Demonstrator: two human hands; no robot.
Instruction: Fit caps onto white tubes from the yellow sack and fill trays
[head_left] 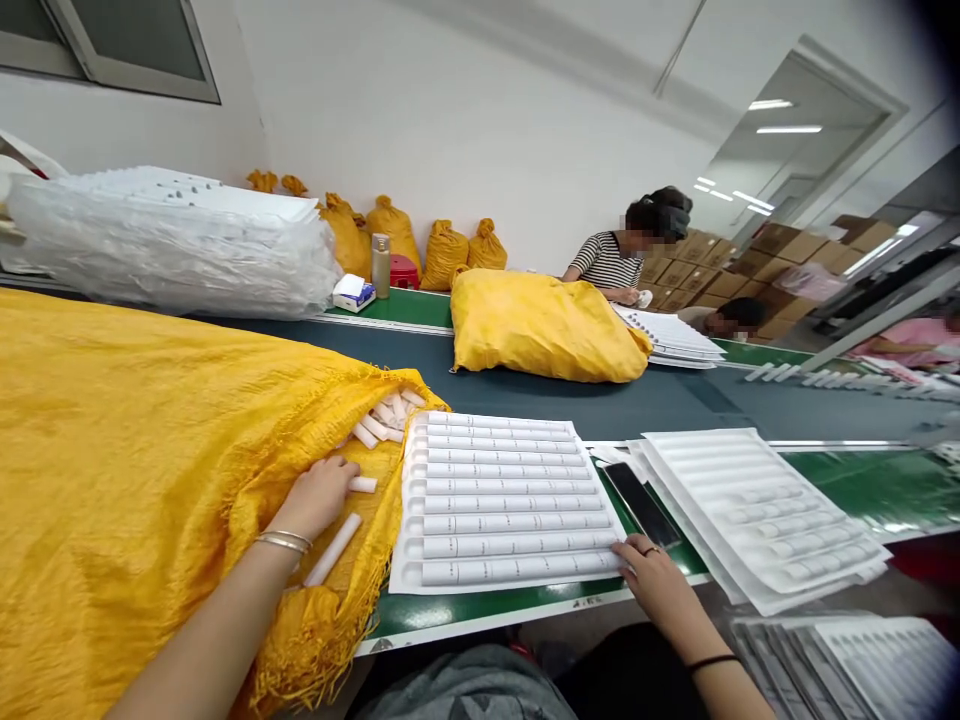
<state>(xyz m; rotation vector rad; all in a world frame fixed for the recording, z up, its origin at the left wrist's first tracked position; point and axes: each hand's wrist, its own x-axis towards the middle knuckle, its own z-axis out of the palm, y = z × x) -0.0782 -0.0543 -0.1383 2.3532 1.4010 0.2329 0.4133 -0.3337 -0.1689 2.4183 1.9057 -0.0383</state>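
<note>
Tubes (pixel 382 420) lie loose in the sack (pixel 150 450) mouth, beside the full tray (pixel 401 580). Left hand (pixel 319 497) curls over one, grip unclear, likely picking. Right hand (pixel 654 575) rests flat and empty on the tray corner. Next needs a free slot.

A sack (pixel 150 450) covers the table's (pixel 480 606) near-left corner, with tubes (pixel 382 420) lying in its mouth on the right. Just right of the mouth, at the near edge, lies a tray (pixel 402 572) with tubes in its rows. Right of it is a phone (pixel 641 505), then a stack of trays (pixel 757 520) toward the near-right corner. Across the middle lies a second sack (pixel 540 325) with more trays (pixel 675 340) behind it. At the far edge stand a bottle (pixel 381 265) and a box (pixel 353 293) — a bagged bundle (pixel 165 240) is at the far-left corner.
</note>
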